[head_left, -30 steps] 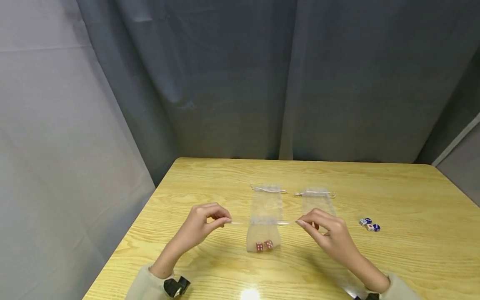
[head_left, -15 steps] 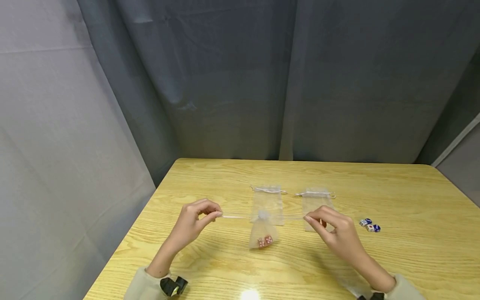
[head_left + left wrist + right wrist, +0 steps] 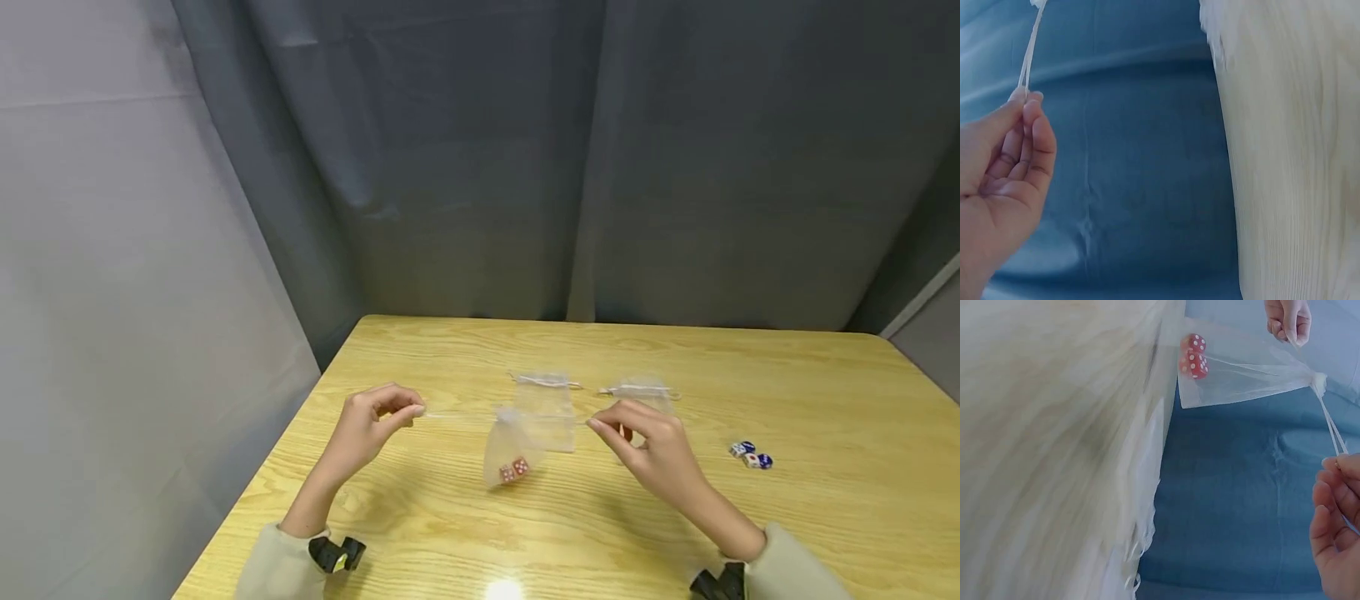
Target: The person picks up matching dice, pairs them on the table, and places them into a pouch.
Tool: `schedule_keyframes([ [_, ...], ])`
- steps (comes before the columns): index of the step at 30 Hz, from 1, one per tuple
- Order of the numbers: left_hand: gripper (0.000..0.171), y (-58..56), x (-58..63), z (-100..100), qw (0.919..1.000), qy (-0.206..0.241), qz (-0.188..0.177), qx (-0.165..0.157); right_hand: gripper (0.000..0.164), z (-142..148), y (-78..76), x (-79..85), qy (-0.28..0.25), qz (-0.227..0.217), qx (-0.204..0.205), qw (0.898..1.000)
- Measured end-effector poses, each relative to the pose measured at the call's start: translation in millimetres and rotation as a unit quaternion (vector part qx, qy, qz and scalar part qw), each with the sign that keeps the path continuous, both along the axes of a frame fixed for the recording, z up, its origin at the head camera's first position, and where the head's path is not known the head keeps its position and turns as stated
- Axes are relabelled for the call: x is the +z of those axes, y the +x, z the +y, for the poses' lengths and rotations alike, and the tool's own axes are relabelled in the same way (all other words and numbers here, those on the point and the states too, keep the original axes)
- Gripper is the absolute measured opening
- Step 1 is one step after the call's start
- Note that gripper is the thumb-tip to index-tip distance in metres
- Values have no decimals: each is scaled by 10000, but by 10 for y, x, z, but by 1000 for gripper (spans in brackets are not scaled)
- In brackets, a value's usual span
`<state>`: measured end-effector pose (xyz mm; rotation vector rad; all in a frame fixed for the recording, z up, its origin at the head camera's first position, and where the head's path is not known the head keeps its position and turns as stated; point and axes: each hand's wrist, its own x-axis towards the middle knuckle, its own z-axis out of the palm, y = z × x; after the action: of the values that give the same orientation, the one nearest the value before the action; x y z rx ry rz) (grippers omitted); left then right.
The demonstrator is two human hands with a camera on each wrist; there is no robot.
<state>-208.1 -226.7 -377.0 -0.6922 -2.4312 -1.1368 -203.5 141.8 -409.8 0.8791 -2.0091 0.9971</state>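
- Honestly, tightening a drawstring like this is (my read) all about even tension: the left grip [image 3: 367,433] pinches one cord end between thumb and fingertips, and the right grip [image 3: 651,450] pinches the other the same way.
- The sheer pouch [image 3: 501,443] hangs between them, in front of a flat pouch on the counter [image 3: 825,533]. Can't tell whether its bottom corner touches the wood.
- I'd pull straight outward at matching height. It tilts a bit in the head view, so I'd level the hands and let the neck [image 3: 1318,383] gather evenly.
- Smooth beats jerky, imo; thin cord could slip from a fingertip pinch or snag the mesh.
- Materials-wise, the pouch is whitish see-through mesh, probably organza, fanning from a tight, crinkly bunch at the neck to a wider, straight-edged bottom.
- The white cord [image 3: 1332,428] looks slim and smooth, doubled into two strands at the right side.
- Inside, two red dice [image 3: 514,470] with white pips sit together near the bottom. Hard little cubes, so I'd expect them to work as a handy weight.
- The counter has yellowish wood grain with a glossy spot up front; the curtain [image 3: 480,167] behind is dark, softly folded fabric.
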Motion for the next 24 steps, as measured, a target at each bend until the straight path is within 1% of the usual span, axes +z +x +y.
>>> schedule_keyframes([
  [3,7,-65,19,-106,9995,82,-278,102,24,-100,-72,25,-3,129,194,9997],
  [7,11,-158,44,-234,9974,190,-637,270,24,-244,-146,46,-14,102,442,9990],
  [12,13,-272,61,-346,9944,275,-860,540,23,-411,-228,27,29,92,605,9981],
  [16,14,-419,12,-381,9925,281,-972,687,20,-478,-281,-23,176,6,567,9982],
  [20,17,-550,-61,-373,9905,301,-1132,726,17,-493,-309,-83,322,-256,441,9982],
  [24,18,-628,-109,-313,9878,311,-1302,799,15,-480,-319,-115,393,-441,318,9977],
])
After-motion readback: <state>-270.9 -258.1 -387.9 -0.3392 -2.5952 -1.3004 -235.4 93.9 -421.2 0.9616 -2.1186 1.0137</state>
